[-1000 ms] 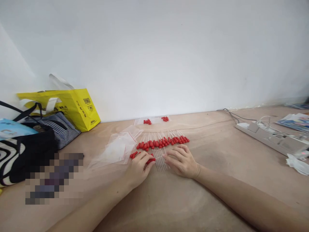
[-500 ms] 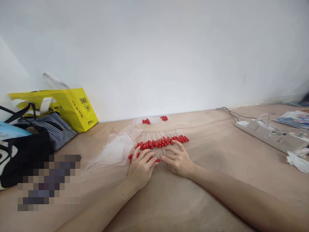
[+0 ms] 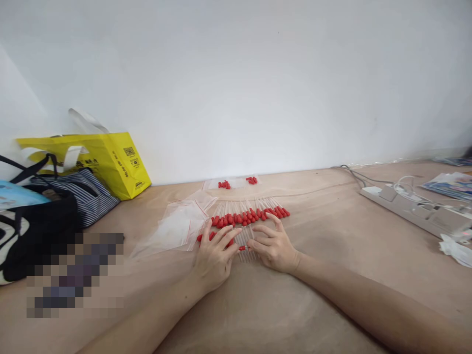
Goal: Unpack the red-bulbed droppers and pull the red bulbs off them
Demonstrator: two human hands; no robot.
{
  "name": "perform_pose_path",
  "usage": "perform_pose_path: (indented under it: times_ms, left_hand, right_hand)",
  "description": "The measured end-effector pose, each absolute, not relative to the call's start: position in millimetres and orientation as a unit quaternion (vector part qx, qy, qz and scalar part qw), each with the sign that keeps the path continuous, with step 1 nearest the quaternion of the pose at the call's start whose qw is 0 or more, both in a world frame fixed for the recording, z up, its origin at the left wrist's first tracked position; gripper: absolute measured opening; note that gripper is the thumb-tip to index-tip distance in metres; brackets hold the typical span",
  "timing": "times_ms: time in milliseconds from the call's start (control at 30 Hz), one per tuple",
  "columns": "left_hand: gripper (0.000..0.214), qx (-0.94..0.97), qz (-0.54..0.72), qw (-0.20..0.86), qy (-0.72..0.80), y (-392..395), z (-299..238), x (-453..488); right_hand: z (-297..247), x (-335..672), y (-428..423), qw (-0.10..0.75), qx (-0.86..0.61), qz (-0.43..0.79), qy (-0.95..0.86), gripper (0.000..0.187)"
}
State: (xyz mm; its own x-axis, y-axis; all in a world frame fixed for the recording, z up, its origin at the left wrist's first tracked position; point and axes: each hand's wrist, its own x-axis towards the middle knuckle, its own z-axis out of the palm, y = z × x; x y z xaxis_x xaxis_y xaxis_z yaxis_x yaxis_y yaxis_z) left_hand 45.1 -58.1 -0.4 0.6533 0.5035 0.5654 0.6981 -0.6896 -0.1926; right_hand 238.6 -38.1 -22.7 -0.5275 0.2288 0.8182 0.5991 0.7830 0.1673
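Observation:
Between the fingertips of both hands is a small red rubber bulb (image 3: 242,248). My left hand (image 3: 217,255) pinches the bulb from the left. From the right, my right hand (image 3: 273,248) pinches what looks like the end of a thin glass dropper tube, mostly hidden by the fingers. Bare glass tubes (image 3: 242,237) lie side by side under and between the hands. Loose red bulbs (image 3: 206,237) are partly covered by my left fingers. Just beyond the hands lies a row of glass droppers with red bulbs (image 3: 252,215), their bulb ends toward me.
Clear zip bags (image 3: 177,223) lie left of the droppers. Filled bags (image 3: 236,183) with red-bulbed droppers lie by the wall. A yellow bag (image 3: 125,172), a striped pouch (image 3: 92,199) and a black bag (image 3: 47,236) stand left. A power strip (image 3: 401,209) with cables is right.
My left hand has shifted slightly, and the red bulb at the fingertips has moved a little lower and shows more clearly. The right hand stays nearly in place.

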Motion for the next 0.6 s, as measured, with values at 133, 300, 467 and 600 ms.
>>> perform_pose_path:
  times_ms: [133, 300, 467, 600]
  left_hand:
    - [0.021, -0.885, -0.251, 0.195, -0.34, -58, -1, 46]
    - [0.021, -0.878, -0.263, 0.19, -0.352, -57, -3, 41]
    - [0.015, -0.854, -0.305, 0.189, -0.377, -55, -7, 39]
    - [0.014, -0.845, -0.344, 0.155, -0.378, -51, -12, 42]
  right_hand:
    - [-22, 237, -38, 0.428, -0.245, -0.207, -0.845, 0.017]
    - [-22, 243, -37, 0.44, -0.256, -0.185, -0.841, 0.019]
    - [-22, 251, -31, 0.427, -0.39, -0.138, -0.804, 0.018]
    - [-25, 249, -24, 0.375, -0.486, -0.084, -0.785, 0.019]
